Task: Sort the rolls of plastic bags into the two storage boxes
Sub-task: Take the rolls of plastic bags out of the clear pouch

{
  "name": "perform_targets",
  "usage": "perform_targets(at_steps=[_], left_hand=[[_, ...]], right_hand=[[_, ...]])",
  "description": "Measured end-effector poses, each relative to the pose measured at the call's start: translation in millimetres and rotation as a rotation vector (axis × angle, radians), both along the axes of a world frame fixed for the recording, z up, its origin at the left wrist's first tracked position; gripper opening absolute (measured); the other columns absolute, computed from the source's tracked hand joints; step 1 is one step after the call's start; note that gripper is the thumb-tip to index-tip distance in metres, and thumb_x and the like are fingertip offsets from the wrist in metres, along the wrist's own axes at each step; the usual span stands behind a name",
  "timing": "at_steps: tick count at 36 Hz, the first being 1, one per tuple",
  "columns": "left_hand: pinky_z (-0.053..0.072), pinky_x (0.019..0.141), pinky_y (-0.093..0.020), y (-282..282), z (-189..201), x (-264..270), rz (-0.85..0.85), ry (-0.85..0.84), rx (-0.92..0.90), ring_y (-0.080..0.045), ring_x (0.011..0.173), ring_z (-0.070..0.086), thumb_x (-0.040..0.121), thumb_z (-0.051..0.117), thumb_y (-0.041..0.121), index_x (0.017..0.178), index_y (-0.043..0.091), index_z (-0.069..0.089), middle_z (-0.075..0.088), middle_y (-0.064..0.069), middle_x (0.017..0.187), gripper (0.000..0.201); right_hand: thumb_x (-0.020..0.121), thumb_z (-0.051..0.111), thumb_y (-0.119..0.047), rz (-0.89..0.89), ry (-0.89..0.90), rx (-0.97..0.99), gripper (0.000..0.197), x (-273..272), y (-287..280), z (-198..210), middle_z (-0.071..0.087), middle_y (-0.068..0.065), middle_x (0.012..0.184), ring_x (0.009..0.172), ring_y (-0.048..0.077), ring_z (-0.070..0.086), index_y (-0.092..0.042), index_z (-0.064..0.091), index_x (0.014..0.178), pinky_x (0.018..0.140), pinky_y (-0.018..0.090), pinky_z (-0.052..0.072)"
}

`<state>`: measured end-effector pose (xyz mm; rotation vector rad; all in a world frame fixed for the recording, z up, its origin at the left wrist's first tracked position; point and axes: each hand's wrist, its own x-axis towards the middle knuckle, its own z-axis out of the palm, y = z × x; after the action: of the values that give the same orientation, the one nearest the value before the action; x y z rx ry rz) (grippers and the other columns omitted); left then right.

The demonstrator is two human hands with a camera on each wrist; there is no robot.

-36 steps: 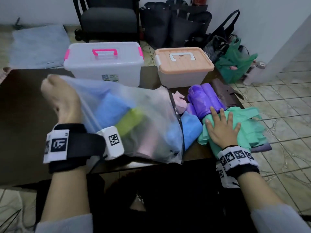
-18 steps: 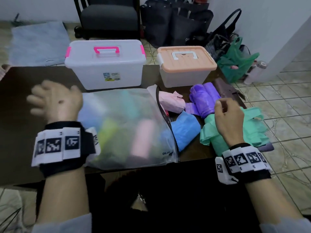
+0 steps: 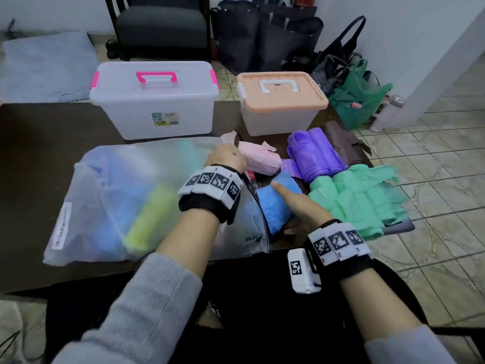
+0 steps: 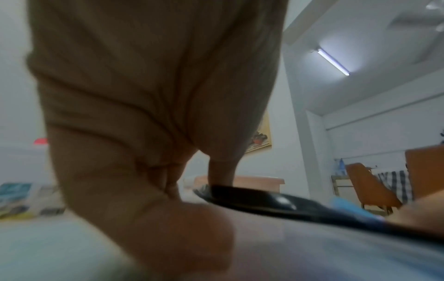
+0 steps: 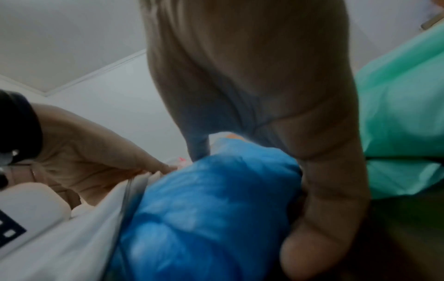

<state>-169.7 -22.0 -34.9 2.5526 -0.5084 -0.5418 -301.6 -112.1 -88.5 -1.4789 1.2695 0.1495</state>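
A translucent zip bag [image 3: 126, 195] with blue, yellow-green and other rolls inside lies flat on the dark table [image 3: 39, 143]. My left hand [image 3: 225, 158] pinches its black zipper edge [image 4: 276, 201] at the mouth. Just outside the mouth lies a blue roll [image 3: 273, 208]; my right hand [image 3: 296, 206] curls round it, fingers on top and thumb at its near side. A pink roll [image 3: 259, 158], purple rolls [image 3: 315, 153] and loose green bags [image 3: 362, 200] lie to the right. Behind stand a clear box with pink handle [image 3: 157, 101] and an orange-lidded box [image 3: 278, 101], both with lids on.
A dark brown pouch [image 3: 346, 145] lies behind the purple rolls at the table's right edge. On the floor beyond are a black chair [image 3: 160, 24], dark bags [image 3: 265, 35] and a green carrier bag [image 3: 359, 101]. Tiled floor lies to the right.
My left hand let go of the bag's left end and crossed to its mouth. The bag now lies flat. My right hand left the green bags and took the blue roll.
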Motion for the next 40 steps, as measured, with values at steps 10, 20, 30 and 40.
perform_targets(at_steps=[10,20,30,40], left_hand=[[0.056,0.052,-0.037,24,-30,14,0.441,0.611,-0.758,-0.025,0.063,0.059,0.098,0.050,0.022,0.076,0.003,0.050,0.057,-0.016,0.074,0.029],[0.049,0.048,-0.017,40,-57,21,0.615,0.639,-0.898,-0.008,0.047,0.058,0.098,0.046,0.031,0.126,0.001,0.051,0.057,0.000,0.059,0.040],[0.048,0.088,-0.036,36,-68,18,0.612,0.437,-0.891,-0.023,0.093,0.059,0.096,0.048,0.028,0.103,0.005,0.057,0.060,-0.010,0.099,0.026],[0.033,0.064,-0.033,43,-56,37,0.529,0.330,-0.935,-0.019,0.056,0.040,0.092,0.052,0.026,0.061,0.018,0.041,0.040,-0.002,0.059,0.034]], right_hand=[[0.070,0.068,-0.045,0.077,-0.003,-0.389,0.083,18,4,-8,0.049,0.017,0.134,0.120,0.030,0.051,0.002,0.042,0.134,0.099,0.039,0.044],[0.084,0.062,-0.028,0.184,0.101,-0.854,0.071,-14,-13,35,0.031,0.022,0.132,0.118,0.042,0.041,-0.003,0.026,0.140,0.095,0.045,0.037],[0.080,0.063,-0.029,0.300,0.420,-1.048,0.062,-24,0,4,0.040,0.018,0.129,0.119,0.032,0.036,0.000,0.038,0.129,0.090,0.040,0.033],[0.080,0.054,-0.061,0.346,0.392,-0.988,0.097,-28,-5,10,0.031,0.017,0.141,0.127,0.033,0.029,0.001,0.017,0.145,0.099,0.044,0.028]])
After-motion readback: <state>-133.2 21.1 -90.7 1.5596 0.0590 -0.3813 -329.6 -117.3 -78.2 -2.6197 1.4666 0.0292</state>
